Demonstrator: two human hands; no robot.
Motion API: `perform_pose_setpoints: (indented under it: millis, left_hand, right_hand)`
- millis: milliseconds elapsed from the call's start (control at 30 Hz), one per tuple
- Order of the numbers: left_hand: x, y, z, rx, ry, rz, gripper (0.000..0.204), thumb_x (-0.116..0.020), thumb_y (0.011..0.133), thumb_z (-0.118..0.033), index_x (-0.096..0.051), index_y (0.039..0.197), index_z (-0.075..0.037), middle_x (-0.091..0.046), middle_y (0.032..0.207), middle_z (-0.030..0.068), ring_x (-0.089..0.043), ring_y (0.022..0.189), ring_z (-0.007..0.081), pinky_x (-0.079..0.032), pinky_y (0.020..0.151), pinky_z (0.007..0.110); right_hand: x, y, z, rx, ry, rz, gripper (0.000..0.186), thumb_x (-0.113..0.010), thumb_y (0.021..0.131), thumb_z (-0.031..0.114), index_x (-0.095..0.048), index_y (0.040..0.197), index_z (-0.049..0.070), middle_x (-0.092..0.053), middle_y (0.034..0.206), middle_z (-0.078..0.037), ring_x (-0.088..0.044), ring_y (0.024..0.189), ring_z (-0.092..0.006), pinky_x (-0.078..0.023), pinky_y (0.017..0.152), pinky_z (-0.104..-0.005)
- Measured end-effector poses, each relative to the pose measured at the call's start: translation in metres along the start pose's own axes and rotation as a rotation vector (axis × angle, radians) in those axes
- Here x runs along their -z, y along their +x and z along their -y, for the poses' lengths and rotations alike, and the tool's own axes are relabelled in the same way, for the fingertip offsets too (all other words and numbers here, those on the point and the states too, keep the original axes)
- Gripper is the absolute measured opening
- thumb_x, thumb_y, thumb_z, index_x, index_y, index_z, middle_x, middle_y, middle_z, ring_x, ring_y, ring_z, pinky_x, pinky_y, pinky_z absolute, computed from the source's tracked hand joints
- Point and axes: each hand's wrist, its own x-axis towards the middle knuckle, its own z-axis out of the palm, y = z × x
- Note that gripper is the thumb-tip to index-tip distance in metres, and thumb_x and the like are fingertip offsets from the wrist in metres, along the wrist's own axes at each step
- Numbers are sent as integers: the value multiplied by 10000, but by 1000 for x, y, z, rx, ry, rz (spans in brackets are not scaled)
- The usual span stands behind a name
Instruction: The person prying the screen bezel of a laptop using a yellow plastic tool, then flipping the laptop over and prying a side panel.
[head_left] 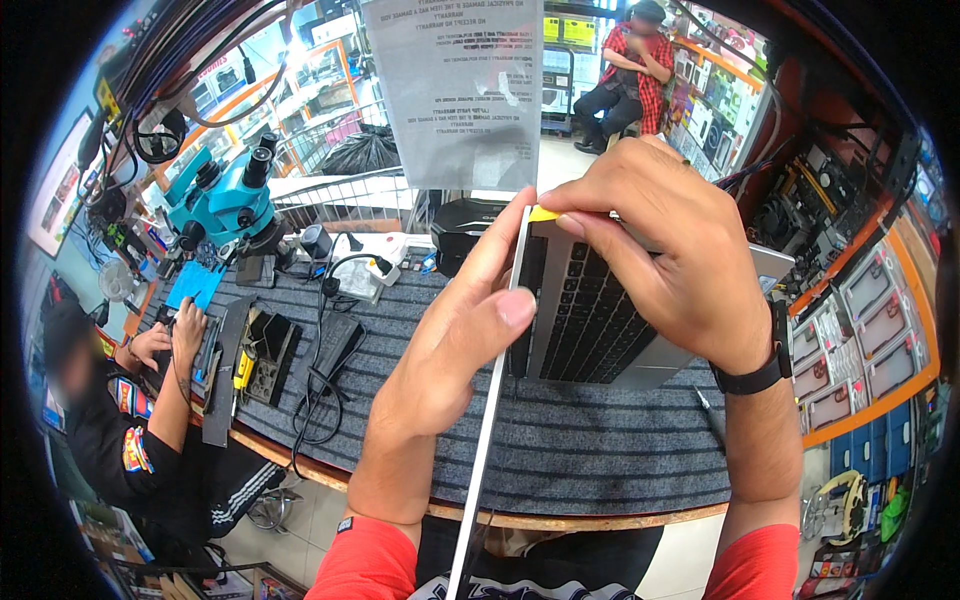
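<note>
In the head view, clamping the pale edge of a laptop lid (480, 460) in the left hand (440, 345), with thumb across the edge. Pinching a small yellow piece (543, 213) between thumb and fingers of the right hand (665, 240), at the lid's far corner. Holding the laptop (590, 325) open over the striped grey surface (580, 465), with lid nearly edge-on and black keyboard to its right; cannot tell whether resting or lifted. Showing a slim pointed tool (709, 415) near the right wrist, a black cable (320, 395) farther left, and a teal microscope (225, 205) beyond.
</note>
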Motion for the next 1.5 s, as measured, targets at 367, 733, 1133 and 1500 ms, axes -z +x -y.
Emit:
perform_pose_setpoints:
  millis: [367, 733, 1133, 1500]
  left_hand:
    - [2, -1, -4, 6, 65, 57, 909, -459, 1018, -431, -104, 1644, 125, -308, 1675, 276, -289, 1572, 300, -188, 1273, 380]
    - [-4, -3, -1, 29, -52, 19, 923, -500, 982, -419, -125, 1652, 93, -349, 1654, 262, -352, 1542, 303, -242, 1261, 385]
    - [-16, 1, -8, 82, -148, -95, 962, -608, 893, -425, -226, 1642, 42, -416, 1610, 234, -426, 1502, 308, -305, 1252, 403]
    - [-22, 5, 0, 26, -127, -204, 896, -644, 800, -411, -381, 1540, 21, -471, 1553, 244, -526, 1396, 360, -422, 1189, 487]
  right_hand:
    - [3, 3, -3, 7, 0, 66, 189, -750, 864, -25, -729, 1047, 17, -657, 887, -107, -638, 826, -285, -501, 752, -356]
    - [7, 10, -16, -4, 124, 179, 139, -678, 909, -25, -697, 1046, -12, -648, 900, -131, -637, 839, -298, -498, 758, -366]
    - [26, 5, -11, -198, 81, 25, 143, -695, 971, 64, -757, 1072, -17, -715, 984, -77, -678, 900, -173, -505, 804, -278]
    - [57, -38, 1, -114, -128, -170, 187, -689, 991, 99, -753, 1129, -10, -719, 987, -84, -650, 862, -145, -484, 769, -250]
